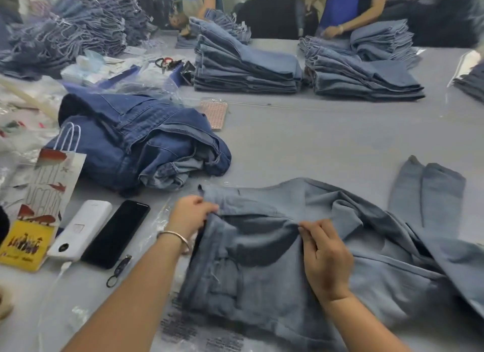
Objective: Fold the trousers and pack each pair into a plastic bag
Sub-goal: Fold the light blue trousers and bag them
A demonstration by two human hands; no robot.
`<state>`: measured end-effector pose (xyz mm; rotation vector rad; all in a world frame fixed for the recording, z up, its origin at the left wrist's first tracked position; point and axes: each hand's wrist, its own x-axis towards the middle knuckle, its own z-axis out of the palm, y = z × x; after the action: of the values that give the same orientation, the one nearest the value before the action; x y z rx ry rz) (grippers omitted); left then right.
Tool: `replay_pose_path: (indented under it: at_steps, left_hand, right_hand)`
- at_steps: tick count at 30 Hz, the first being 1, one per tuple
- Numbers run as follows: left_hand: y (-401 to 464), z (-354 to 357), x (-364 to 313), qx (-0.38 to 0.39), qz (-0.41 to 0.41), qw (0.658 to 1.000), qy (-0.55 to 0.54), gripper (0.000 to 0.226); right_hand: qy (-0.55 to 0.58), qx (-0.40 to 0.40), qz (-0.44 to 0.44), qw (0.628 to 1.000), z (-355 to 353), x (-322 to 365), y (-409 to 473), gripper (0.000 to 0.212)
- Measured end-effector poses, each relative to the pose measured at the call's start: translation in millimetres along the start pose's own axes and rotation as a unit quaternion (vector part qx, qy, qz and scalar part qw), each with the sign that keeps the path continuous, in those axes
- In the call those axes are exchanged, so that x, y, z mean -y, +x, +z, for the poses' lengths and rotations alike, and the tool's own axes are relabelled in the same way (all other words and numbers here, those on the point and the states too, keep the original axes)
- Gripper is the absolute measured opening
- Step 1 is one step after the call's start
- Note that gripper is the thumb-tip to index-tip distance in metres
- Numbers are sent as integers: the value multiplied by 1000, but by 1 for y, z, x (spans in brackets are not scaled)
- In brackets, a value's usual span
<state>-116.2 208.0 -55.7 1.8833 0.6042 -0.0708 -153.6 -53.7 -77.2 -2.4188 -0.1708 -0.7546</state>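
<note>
A pair of light blue trousers point(275, 268) lies rumpled on the grey table in front of me, its waist toward the left and the leg ends point(429, 192) reaching to the far right. My left hand point(191, 215) grips the waistband edge at the left. My right hand point(327, 257) pinches a fold of the cloth near the waist's middle. A clear plastic bag with printed black text point(183, 325) lies flat under the trousers, showing at their near left edge.
A heap of dark blue jeans point(136, 144) sits to the left. A black phone point(115, 233), a white power bank point(81, 230), thread snips point(117, 270) and a paper bag point(49, 184) lie near left. Stacks of folded jeans point(246, 68) and other workers stand across the table.
</note>
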Motion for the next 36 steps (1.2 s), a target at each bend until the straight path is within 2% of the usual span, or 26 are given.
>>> replay_pose_path:
  at_steps: [1, 3, 4, 6, 8, 10, 12, 13, 15, 18, 22, 24, 26, 27, 29, 32, 36]
  left_hand:
    - [5, -12, -12, -27, 28, 999, 3, 20]
    - [16, -32, -26, -95, 71, 991, 68, 13]
    - [20, -38, -28, -134, 71, 981, 120, 18]
    - [20, -42, -17, -182, 72, 959, 204, 42]
    - [9, -28, 2, -206, 135, 935, 254, 53]
    - [-10, 2, 29, -185, 209, 907, 314, 57]
    - [-26, 34, 58, -89, 221, 882, 407, 66]
    - [-30, 46, 73, -39, 204, 867, 452, 69]
    - [-31, 57, 97, 8, 173, 844, 507, 69]
    - [-26, 57, 106, 9, 164, 834, 527, 75]
    - [-29, 55, 100, 17, 158, 834, 529, 97]
    - [-31, 54, 96, 24, 141, 832, 537, 85]
    - [-37, 58, 88, 11, 122, 834, 539, 70]
    - [-42, 64, 82, -9, 116, 843, 525, 66]
    - [-57, 83, 65, -54, 143, 871, 466, 60]
    - [-91, 134, 39, -62, 271, 887, 370, 49]
    - [-133, 220, 4, 30, 388, 865, 316, 51]
  right_hand:
    - [0, 18, -2, 1000, -1, 5, 2, 25]
    - [-48, 120, -8, 992, 1, 12, 0, 36]
    - [-85, 164, -9, 983, 2, 13, -3, 47]
    - [-135, 195, -2, 972, 2, 7, -12, 61]
    - [-178, 225, 31, 958, 0, -6, -23, 72]
    - [-230, 310, 61, 921, 6, -27, -40, 74]
    - [-254, 387, 77, 883, 15, -46, -57, 73]
    - [-257, 398, 73, 878, 19, -51, -62, 74]
    - [-264, 388, 63, 881, 25, -55, -65, 74]
    - [-261, 373, 49, 889, 25, -58, -64, 76]
    - [-120, 373, 34, 919, 3, -61, -58, 64]
    - [-66, 292, 43, 953, -26, -69, -60, 52]
    - [-79, 133, 31, 988, -59, -90, -69, 40]
    - [-106, 54, 22, 993, -75, -104, -75, 39]
    - [-178, -20, 36, 983, -105, -131, -86, 41]
    - [-242, -3, 86, 966, -137, -167, -102, 52]
    - [-234, 98, 203, 946, -169, -205, -110, 83]
